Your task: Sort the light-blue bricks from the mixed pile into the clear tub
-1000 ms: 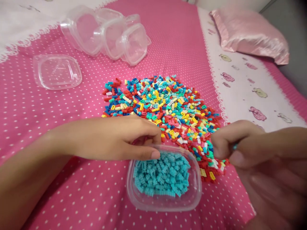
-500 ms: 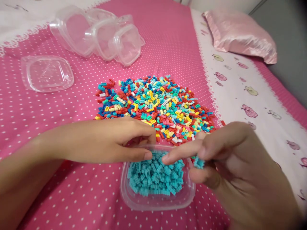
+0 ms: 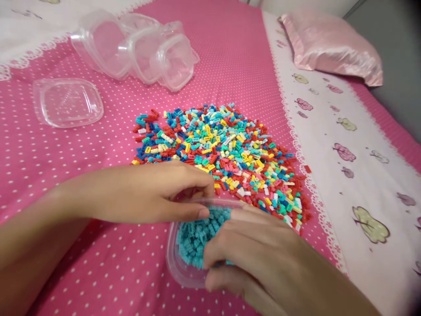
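A clear plastic container (image 3: 174, 267) holds many small turquoise building bricks (image 3: 194, 239). My left hand (image 3: 177, 193) is at its far left rim, thumb over the edge and fingers curled down on the far side, gripping it. Over the container's right half is my right hand (image 3: 253, 250), back upward and fingers bent in toward the thumb at the near rim. Its fingertips are partly hidden, so whatever it holds does not show. Just beyond the container lies a wide pile of mixed building bricks (image 3: 223, 145) in red, yellow, blue, green, white and cream.
Several clear plastic containers (image 3: 144, 57) lie tipped in a row at the back left. A clear lid (image 3: 70, 105) lies flat nearer on the left. Pink dotted bedding (image 3: 115, 272) is underneath everything. A pink satin pillow (image 3: 332, 48) rests at the back right.
My right hand has swung left and turned palm down over the container. The turquoise brick seen in its fingers before is out of sight. My left hand has stayed at the rim.
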`<state>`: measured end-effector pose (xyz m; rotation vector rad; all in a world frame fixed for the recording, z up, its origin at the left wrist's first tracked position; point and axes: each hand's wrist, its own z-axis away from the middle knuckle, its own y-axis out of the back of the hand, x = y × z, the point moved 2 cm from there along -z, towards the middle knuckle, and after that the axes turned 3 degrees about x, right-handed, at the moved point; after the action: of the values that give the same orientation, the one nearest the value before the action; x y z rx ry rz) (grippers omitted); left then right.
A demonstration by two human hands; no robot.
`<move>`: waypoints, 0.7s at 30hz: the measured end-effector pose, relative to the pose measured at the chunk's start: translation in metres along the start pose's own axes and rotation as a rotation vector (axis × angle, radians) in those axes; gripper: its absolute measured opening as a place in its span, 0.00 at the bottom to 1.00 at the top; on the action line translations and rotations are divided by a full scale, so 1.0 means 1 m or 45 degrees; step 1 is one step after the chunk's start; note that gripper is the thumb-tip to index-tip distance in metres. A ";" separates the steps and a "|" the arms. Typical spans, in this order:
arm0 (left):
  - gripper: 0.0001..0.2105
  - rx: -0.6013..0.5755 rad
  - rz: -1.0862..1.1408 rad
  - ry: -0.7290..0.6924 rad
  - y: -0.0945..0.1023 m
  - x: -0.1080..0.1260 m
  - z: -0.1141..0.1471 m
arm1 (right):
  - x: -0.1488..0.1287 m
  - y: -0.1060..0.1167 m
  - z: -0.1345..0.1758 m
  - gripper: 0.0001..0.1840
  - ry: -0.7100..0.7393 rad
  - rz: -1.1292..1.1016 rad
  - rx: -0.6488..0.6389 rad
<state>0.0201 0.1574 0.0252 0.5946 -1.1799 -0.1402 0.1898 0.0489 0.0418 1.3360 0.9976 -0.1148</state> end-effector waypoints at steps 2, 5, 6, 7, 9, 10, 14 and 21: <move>0.08 -0.004 -0.017 -0.003 0.000 0.000 0.000 | 0.000 0.002 0.000 0.19 -0.039 0.033 0.018; 0.09 -0.016 -0.049 -0.015 0.001 0.001 0.000 | 0.002 0.003 0.001 0.17 -0.097 0.088 0.034; 0.09 -0.021 -0.061 -0.021 0.001 0.001 0.000 | 0.003 0.003 0.001 0.15 -0.093 0.081 0.029; 0.09 -0.027 -0.073 -0.024 0.001 0.001 0.000 | 0.004 0.002 0.001 0.13 -0.081 0.061 0.016; 0.09 -0.044 -0.086 -0.028 0.002 0.002 0.000 | 0.006 0.001 0.002 0.10 -0.057 0.004 -0.021; 0.08 -0.052 -0.088 -0.028 0.002 0.002 0.000 | 0.006 0.001 0.002 0.09 -0.036 -0.026 -0.038; 0.10 -0.066 -0.086 -0.033 0.002 0.003 -0.001 | 0.004 0.000 0.000 0.10 0.035 -0.077 -0.048; 0.12 -0.045 -0.128 -0.046 0.002 0.000 -0.001 | 0.007 0.001 -0.005 0.15 0.034 -0.029 0.055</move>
<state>0.0203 0.1594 0.0266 0.6230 -1.1806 -0.2580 0.1919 0.0562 0.0382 1.3687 1.0378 -0.1368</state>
